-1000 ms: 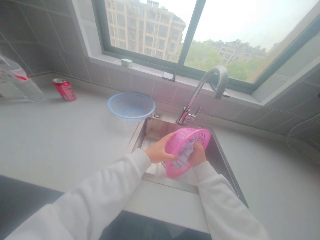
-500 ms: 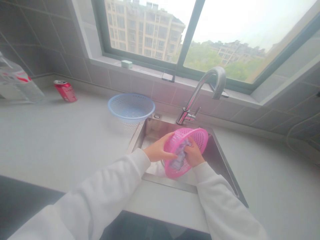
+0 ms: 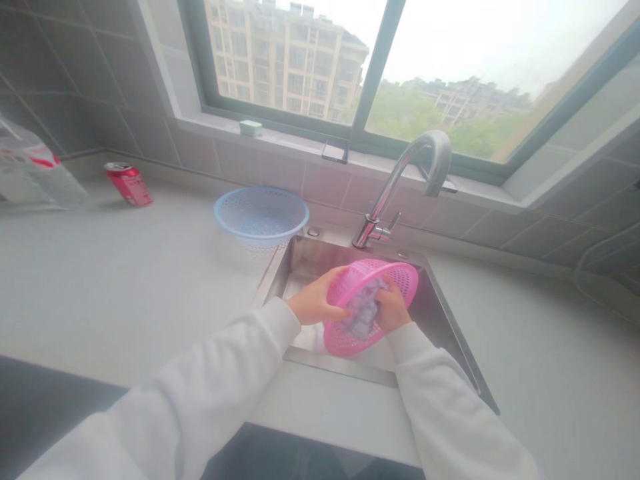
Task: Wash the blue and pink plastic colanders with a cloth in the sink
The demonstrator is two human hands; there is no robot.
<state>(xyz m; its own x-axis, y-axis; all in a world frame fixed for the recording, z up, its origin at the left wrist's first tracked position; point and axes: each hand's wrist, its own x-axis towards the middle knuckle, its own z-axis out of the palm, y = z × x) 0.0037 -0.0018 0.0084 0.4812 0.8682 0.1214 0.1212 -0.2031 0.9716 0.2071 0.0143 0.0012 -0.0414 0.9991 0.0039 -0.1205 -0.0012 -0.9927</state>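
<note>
Over the steel sink, my left hand (image 3: 315,300) grips the rim of a pink plastic mesh basket (image 3: 397,277), which is held tilted with its hollow side towards me. My right hand (image 3: 393,308) is pressed inside the basket on a crumpled lilac cloth (image 3: 363,308), and its fingers cover part of the cloth. The basket hides the sink floor beneath it. White sleeves cover both my forearms.
A blue mesh basket (image 3: 261,213) stands at the sink's back left corner. Behind the sink rises a chrome faucet (image 3: 373,227). A red can (image 3: 129,185) lies on the grey counter (image 3: 150,280), near a clear plastic bag (image 3: 40,175). A window is behind.
The pink basket has turned slightly, its lower edge shifting left. The lilac cloth has moved a little inside it under my right hand.
</note>
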